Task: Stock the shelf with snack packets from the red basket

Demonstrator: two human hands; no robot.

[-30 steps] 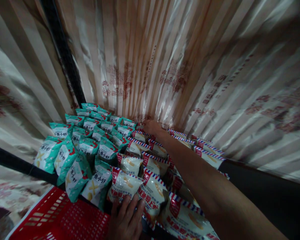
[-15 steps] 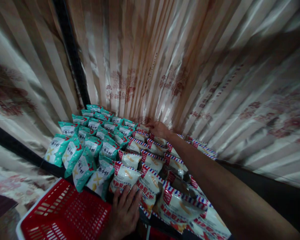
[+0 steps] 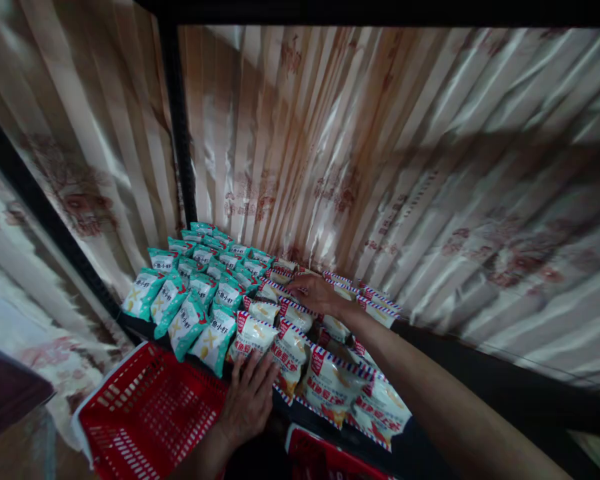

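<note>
My left hand (image 3: 251, 399) rests with its fingers stretched out against the lower front of a white snack bag (image 3: 250, 335) with red lettering. Beyond it, my right hand (image 3: 316, 293) reaches over the rows of white bags with striped edges. Its fingers point left and down, apart and slightly bent, at the top of a bag (image 3: 296, 316) in the middle rows; the hand and forearm cover some bags. Left of these stand several rows of teal-and-white snack bags (image 3: 217, 339), upright or leaning back.
A red plastic basket (image 3: 130, 400) with a white rim sits below the shelf at the left. Another red basket (image 3: 325, 453) shows at the bottom. Pleated sheeting (image 3: 290, 133) hangs behind the dark shelf (image 3: 460, 360), beside a black post (image 3: 179, 120).
The view has tilted up. My right hand has drawn back from the rearmost bags to rows nearer me. My left hand stays at the front white bag.
</note>
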